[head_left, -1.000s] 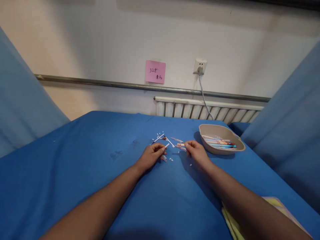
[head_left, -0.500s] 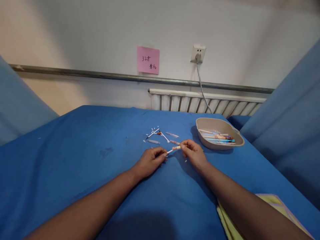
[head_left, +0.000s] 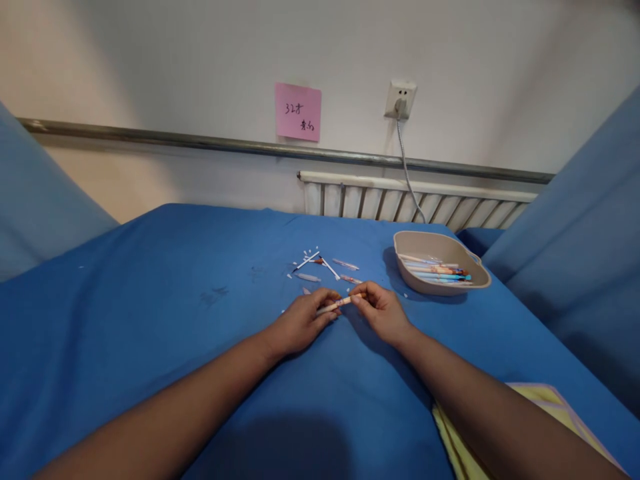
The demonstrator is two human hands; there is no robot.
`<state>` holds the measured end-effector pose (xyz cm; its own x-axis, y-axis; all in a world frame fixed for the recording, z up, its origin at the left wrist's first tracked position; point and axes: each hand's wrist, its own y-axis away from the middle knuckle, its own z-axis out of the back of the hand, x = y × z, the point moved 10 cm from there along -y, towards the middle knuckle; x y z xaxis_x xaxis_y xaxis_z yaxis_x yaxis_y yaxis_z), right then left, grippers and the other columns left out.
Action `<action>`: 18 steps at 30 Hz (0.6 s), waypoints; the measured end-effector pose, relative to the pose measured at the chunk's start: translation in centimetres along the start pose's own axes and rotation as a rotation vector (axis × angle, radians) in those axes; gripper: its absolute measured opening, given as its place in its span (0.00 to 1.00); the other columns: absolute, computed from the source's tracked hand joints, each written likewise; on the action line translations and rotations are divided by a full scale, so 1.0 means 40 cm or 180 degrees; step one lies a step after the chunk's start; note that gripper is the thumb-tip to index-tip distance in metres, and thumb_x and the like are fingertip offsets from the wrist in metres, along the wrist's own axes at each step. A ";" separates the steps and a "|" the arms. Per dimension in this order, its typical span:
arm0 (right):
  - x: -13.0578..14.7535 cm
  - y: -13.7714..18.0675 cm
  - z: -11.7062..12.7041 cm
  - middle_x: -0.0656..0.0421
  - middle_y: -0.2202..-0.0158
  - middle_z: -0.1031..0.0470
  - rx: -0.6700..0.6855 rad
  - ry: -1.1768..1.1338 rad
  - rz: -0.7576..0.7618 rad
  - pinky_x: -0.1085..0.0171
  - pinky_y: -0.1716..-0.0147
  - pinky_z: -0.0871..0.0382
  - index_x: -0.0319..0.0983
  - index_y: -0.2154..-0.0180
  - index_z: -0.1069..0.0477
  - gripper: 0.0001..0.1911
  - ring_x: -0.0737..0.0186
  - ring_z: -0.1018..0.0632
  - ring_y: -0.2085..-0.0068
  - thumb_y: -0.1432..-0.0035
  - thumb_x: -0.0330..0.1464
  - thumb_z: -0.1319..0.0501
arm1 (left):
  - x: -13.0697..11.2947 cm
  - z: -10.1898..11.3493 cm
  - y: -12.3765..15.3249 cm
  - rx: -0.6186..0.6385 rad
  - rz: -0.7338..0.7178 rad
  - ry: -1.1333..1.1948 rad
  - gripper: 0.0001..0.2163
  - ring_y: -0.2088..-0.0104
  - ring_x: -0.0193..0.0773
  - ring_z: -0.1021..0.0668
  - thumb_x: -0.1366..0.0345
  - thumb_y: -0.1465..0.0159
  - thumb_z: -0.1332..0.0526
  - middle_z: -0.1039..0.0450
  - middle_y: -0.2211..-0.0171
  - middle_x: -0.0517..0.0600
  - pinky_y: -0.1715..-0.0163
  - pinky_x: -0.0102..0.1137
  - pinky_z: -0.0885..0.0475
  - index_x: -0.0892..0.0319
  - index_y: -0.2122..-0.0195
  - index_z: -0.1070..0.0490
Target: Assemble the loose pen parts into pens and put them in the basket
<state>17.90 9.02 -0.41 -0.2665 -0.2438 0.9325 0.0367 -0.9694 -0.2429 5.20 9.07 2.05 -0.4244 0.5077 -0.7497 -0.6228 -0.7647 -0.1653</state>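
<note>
My left hand [head_left: 303, 321] and my right hand [head_left: 381, 309] meet over a blue cloth [head_left: 150, 320], both pinching one thin pen [head_left: 336, 305] that runs between their fingertips. The left fingers close on its pale left end, the right fingers on its orange-patterned right end. Just beyond the hands lie several loose pen parts [head_left: 320, 267]: white refills, clear caps and small white bits.
A beige tray [head_left: 444, 243] holding several coloured pens stands to the right of my right hand. A yellow cloth [head_left: 540, 400] lies at the near right. A radiator [head_left: 415, 207], a wall socket with a cable [head_left: 400, 100] and a pink note [head_left: 298, 112] are behind.
My hands have come closer together with the pen between them; the left hand now grips more of it. The view has shifted slightly.
</note>
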 end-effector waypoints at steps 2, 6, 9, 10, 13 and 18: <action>-0.006 0.001 -0.007 0.64 0.79 0.34 0.0082 -0.0053 -0.0066 0.70 0.79 0.44 0.39 0.68 0.30 0.09 0.69 0.36 0.79 0.47 0.37 0.43 | 0.002 0.000 0.003 -0.0010 -0.0012 -0.0013 0.10 0.61 0.41 0.24 0.64 0.39 0.43 0.24 0.62 0.49 0.62 0.30 0.33 0.56 0.56 0.30; -0.009 0.003 -0.012 0.64 0.78 0.33 0.0152 -0.0098 -0.0102 0.70 0.79 0.43 0.38 0.67 0.30 0.08 0.69 0.34 0.78 0.47 0.36 0.42 | 0.012 0.010 0.008 -0.0136 -0.0001 -0.0041 0.11 0.58 0.41 0.24 0.65 0.39 0.43 0.24 0.60 0.49 0.59 0.31 0.33 0.55 0.55 0.31; -0.001 0.004 -0.011 0.63 0.78 0.32 0.0160 0.0022 0.0000 0.70 0.78 0.41 0.38 0.67 0.30 0.08 0.69 0.33 0.77 0.46 0.35 0.42 | 0.011 0.013 0.011 -0.0145 -0.0014 -0.0085 0.12 0.57 0.42 0.24 0.66 0.39 0.43 0.24 0.58 0.50 0.57 0.32 0.33 0.55 0.54 0.32; 0.004 0.005 -0.011 0.63 0.78 0.32 0.0165 0.0072 0.0042 0.70 0.78 0.41 0.38 0.67 0.29 0.07 0.69 0.33 0.77 0.46 0.35 0.42 | 0.009 0.013 0.012 -0.0135 -0.0021 -0.0080 0.12 0.56 0.43 0.24 0.66 0.39 0.43 0.24 0.58 0.50 0.57 0.33 0.33 0.55 0.54 0.31; 0.021 0.007 -0.008 0.63 0.77 0.31 0.0177 0.0138 0.0169 0.69 0.77 0.39 0.39 0.67 0.29 0.07 0.68 0.31 0.76 0.46 0.34 0.43 | 0.010 -0.002 0.010 0.0045 0.0050 0.0268 0.10 0.62 0.40 0.23 0.64 0.39 0.44 0.24 0.62 0.50 0.62 0.32 0.31 0.56 0.56 0.31; 0.044 0.015 -0.017 0.60 0.73 0.27 0.0320 0.0104 0.0299 0.67 0.72 0.35 0.39 0.66 0.29 0.06 0.66 0.28 0.72 0.45 0.34 0.43 | 0.023 -0.038 0.009 0.0388 0.0307 0.1060 0.11 0.72 0.34 0.25 0.61 0.38 0.45 0.25 0.65 0.52 0.72 0.27 0.31 0.60 0.57 0.32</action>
<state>16.82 8.04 0.91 -0.2884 -0.3342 0.8973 0.1590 -0.9408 -0.2993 5.58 8.65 0.31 -0.2601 0.2633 -0.9290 -0.6727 -0.7397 -0.0213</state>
